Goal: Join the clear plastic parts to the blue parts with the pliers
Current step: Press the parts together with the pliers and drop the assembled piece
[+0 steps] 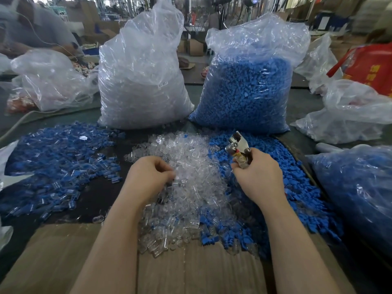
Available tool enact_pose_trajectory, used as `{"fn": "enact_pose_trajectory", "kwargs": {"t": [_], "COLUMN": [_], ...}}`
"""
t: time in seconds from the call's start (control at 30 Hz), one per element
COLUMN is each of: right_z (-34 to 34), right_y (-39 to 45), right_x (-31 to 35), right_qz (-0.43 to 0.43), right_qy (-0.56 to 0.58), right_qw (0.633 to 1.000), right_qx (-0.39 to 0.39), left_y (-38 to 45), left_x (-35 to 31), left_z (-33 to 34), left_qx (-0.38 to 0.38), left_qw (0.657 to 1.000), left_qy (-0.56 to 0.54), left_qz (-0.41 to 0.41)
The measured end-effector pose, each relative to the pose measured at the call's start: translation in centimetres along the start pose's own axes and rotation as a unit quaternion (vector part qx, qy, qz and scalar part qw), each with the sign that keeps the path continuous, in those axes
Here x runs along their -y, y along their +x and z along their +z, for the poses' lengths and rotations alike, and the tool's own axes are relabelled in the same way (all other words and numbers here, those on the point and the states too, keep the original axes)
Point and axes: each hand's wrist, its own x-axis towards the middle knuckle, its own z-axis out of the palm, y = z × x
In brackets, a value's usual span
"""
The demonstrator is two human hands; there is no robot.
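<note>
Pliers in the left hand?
No, the right hand grips the pliers; the left hand picks in the clear parts.

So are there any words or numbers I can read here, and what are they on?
"SJ 01": roughly that, on the small white label on the clear bag; the last character is blurred.
Yellow characters on the red bag at the right edge: too blurred and cut off to read.
Nothing else readable; the pliers show no legible mark.
</note>
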Motion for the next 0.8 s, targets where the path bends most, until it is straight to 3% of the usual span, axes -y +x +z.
{"fn": "enact_pose_trajectory", "kwargs": {"t": [0.1, 0.2, 0.33, 0.8], "right_z": [-0.3, -0.7, -0.9, -1.1], "right_y": [0.0, -0.1, -0.4, -1.2], "right_x": [0.2, 0.4, 0.8, 2.3], "right_qz": [0.007, 0.017, 0.007, -0.057], "right_qy": [0.072, 0.166, 0.248, 0.315], "right_qw": [0.997, 0.986, 0.969, 0.947], "right_qx": [0.006, 0.012, 0.008, -0.009], "left_y": [-0.2, -0.6, -1.2, -2.6], "left_x": [-1.2, -2.6, -4.1, -6.1], "left_z": [0.1, 0.7, 1.7, 4.3], "left_qx": [-0.013, 0.005, 0.017, -0.017], "left_qw": [0.991, 0.960, 0.926, 0.881], "left_qy": [-0.133, -0.278, -0.377, -0.473], "left_qz": [0.007, -0.001, -0.003, -0.013]}}
